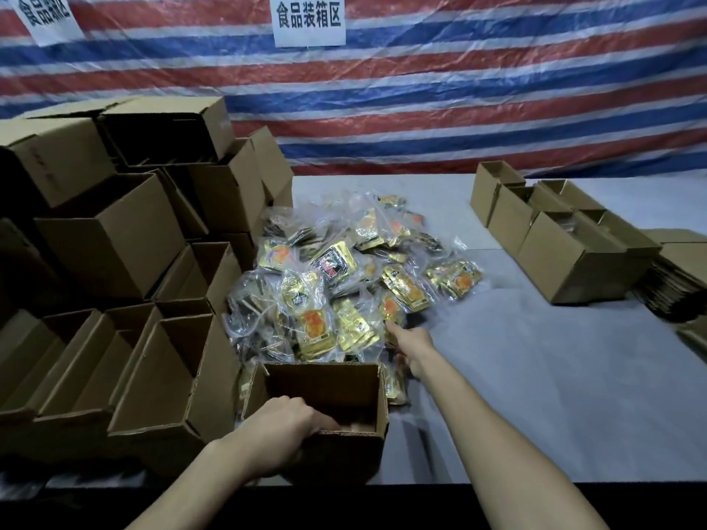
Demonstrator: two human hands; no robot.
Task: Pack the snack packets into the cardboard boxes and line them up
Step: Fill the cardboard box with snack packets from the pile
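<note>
An open cardboard box (325,380) stands at the table's near edge, and I see no packets inside it. My left hand (283,422) grips its near rim, fingers curled over the edge into the box. Behind it lies a big heap of clear bags holding gold and black snack packets (344,269). My right hand (411,344) reaches into the heap's near right side, index finger stretched forward onto a packet; whether the other fingers hold one is hidden.
Several open boxes (126,242) are piled on the left. A row of open boxes (554,239) stands at the right, with flat cardboard (673,288) beside them. The grey table (535,376) ends at a dark front edge. A striped tarp hangs behind.
</note>
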